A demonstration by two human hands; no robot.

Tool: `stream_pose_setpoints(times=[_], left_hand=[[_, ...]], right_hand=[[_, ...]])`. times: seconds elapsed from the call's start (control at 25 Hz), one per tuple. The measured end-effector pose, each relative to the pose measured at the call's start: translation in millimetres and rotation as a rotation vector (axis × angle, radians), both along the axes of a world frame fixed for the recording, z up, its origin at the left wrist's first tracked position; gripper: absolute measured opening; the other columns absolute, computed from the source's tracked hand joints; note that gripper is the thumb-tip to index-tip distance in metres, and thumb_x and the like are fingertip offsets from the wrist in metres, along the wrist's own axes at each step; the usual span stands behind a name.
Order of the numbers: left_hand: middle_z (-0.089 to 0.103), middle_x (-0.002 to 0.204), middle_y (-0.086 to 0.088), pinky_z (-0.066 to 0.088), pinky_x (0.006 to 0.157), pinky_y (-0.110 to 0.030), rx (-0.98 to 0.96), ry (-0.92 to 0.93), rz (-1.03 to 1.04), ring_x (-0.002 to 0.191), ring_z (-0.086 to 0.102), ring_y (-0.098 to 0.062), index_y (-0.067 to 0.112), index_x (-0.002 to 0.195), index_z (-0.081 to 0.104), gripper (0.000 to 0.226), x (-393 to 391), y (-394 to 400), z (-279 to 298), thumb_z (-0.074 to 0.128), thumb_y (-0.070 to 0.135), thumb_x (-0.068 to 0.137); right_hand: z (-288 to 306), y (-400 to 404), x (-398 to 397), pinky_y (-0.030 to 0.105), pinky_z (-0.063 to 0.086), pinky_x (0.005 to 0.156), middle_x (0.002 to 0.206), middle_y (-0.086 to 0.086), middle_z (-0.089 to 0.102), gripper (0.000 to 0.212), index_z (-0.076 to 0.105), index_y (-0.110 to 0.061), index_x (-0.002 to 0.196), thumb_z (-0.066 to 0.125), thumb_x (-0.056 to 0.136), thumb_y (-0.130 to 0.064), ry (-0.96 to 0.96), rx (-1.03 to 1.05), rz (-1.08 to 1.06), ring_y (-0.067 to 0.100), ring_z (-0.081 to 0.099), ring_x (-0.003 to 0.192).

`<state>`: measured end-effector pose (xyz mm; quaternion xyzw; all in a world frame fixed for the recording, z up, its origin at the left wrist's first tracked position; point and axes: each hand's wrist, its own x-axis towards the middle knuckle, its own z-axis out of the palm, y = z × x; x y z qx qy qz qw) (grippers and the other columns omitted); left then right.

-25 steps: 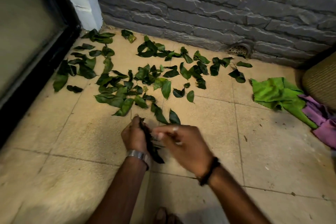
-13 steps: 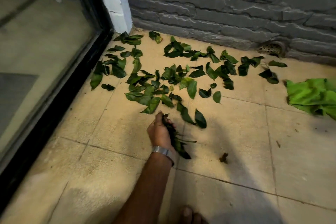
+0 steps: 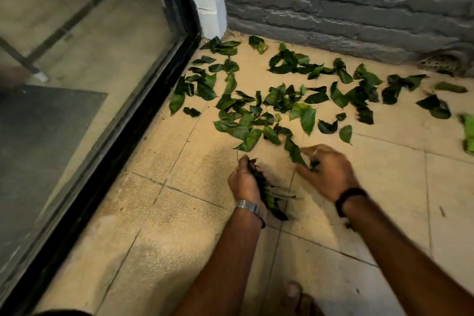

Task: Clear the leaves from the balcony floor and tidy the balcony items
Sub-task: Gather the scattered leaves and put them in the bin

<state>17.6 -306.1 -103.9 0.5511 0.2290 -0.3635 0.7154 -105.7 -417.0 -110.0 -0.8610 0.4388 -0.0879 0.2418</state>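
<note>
Beige tiled balcony floor [image 3: 179,213], lower frame. Grey stone wall [image 3: 359,7], upper right; floor drain [image 3: 441,63] at its foot. Scattered leaves [image 3: 282,100], centre frame, many uncollected. Left hand [image 3: 245,182] grips a gathered bunch [image 3: 268,194]; right hand [image 3: 327,170] pinches one leaf [image 3: 295,152] just beside it. Risk, judged: the overfull bunch sheds leaves during transfer; strays may reach the drain.

Right hand [image 3: 327,172] back in view, pinching leaf [image 3: 295,152] off floor.
</note>
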Motion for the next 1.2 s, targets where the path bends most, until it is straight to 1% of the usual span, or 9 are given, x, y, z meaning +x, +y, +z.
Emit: stream_pose_setpoints(times=[0.08, 0.2, 0.44, 0.52, 0.64, 0.76, 0.88, 1.04, 1.2], left_hand=[[0.053, 0.049, -0.001, 0.043, 0.043, -0.021, 0.014, -0.016, -0.020, 0.038, 0.048, -0.014, 0.012, 0.060, 0.055, 0.035, 1, 5, -1, 0.062, 0.019, 0.094], [0.055, 0.051, -0.001, 0.043, 0.049, -0.025, 0.030, -0.027, -0.013, 0.041, 0.050, -0.016, 0.014, 0.059, 0.056, 0.036, 6, 12, -4, 0.064, 0.023, 0.093], [0.061, 0.056, -0.003, 0.045, 0.045, -0.022, 0.004, 0.020, -0.039, 0.041, 0.051, -0.015, 0.012, 0.066, 0.058, 0.030, 5, 16, -4, 0.062, 0.022, 0.095], [0.066, 0.061, -0.005, 0.048, 0.045, -0.020, 0.004, 0.037, -0.063, 0.043, 0.055, -0.016, 0.012, 0.069, 0.059, 0.027, 2, 16, -5, 0.062, 0.022, 0.094], [0.072, 0.073, -0.010, 0.055, 0.059, -0.026, -0.062, 0.073, -0.120, 0.057, 0.067, -0.022, 0.014, 0.067, 0.057, 0.029, 0, 18, -10, 0.063, 0.025, 0.093], [0.071, 0.081, -0.011, 0.055, 0.077, -0.034, -0.181, 0.169, -0.164, 0.076, 0.067, -0.026, 0.015, 0.069, 0.061, 0.027, 2, 17, -13, 0.066, 0.034, 0.087], [0.065, 0.069, -0.010, 0.056, 0.061, -0.029, -0.167, 0.192, -0.107, 0.061, 0.064, -0.025, 0.006, 0.077, 0.064, 0.025, 2, 23, -17, 0.065, 0.028, 0.089], [0.061, 0.062, -0.003, 0.045, 0.045, -0.019, 0.150, 0.057, 0.089, 0.050, 0.055, -0.019, 0.010, 0.072, 0.065, 0.022, 19, 42, -24, 0.067, 0.025, 0.087], [0.056, 0.061, -0.003, 0.040, 0.038, -0.015, 0.123, 0.032, 0.142, 0.035, 0.049, -0.011, 0.012, 0.073, 0.063, 0.023, 36, 47, -14, 0.065, 0.025, 0.091]], right_hand=[[-41, 22, -2, 0.029, 0.048, 0.095, 0.127, -0.001, 0.059, 0.033, 0.068, -0.017, 0.122, 0.064, 0.094, -0.034, 0.199, -0.050, 0.162, 0.018, 0.055, 0.111], [-54, 0, -6, 0.030, 0.049, 0.090, 0.118, 0.006, 0.066, 0.021, 0.074, -0.011, 0.110, 0.063, 0.093, -0.010, 0.229, -0.172, 0.133, 0.025, 0.061, 0.104], [-28, -4, 13, 0.032, 0.050, 0.084, 0.113, 0.008, 0.065, 0.025, 0.067, -0.017, 0.116, 0.053, 0.096, -0.015, 0.245, -0.099, 0.181, 0.029, 0.064, 0.099], [-14, -1, 18, 0.028, 0.052, 0.079, 0.100, 0.001, 0.070, 0.022, 0.067, -0.024, 0.109, 0.058, 0.091, -0.015, 0.160, -0.005, 0.023, 0.022, 0.066, 0.091], [10, 29, 19, 0.015, 0.053, 0.071, 0.084, -0.012, 0.069, 0.024, 0.070, -0.027, 0.107, 0.068, 0.087, -0.014, -0.192, 0.095, -0.193, 0.002, 0.064, 0.075], [17, 84, 22, 0.021, 0.058, 0.075, 0.096, -0.008, 0.072, 0.024, 0.074, -0.023, 0.110, 0.069, 0.089, -0.013, -0.330, 0.126, -0.061, 0.003, 0.066, 0.080], [6, 109, 23, 0.028, 0.055, 0.087, 0.108, -0.006, 0.072, 0.030, 0.076, -0.022, 0.110, 0.061, 0.088, -0.007, -0.312, 0.229, 0.143, 0.008, 0.066, 0.096], [11, 81, 30, 0.025, 0.054, 0.092, 0.109, -0.013, 0.074, 0.030, 0.077, -0.027, 0.109, 0.058, 0.092, -0.011, -0.232, 0.485, 0.272, -0.003, 0.065, 0.099], [-10, 31, 71, 0.030, 0.052, 0.092, 0.118, -0.004, 0.068, 0.029, 0.073, -0.019, 0.116, 0.057, 0.093, -0.012, -0.081, 0.037, 0.297, 0.015, 0.062, 0.105]])
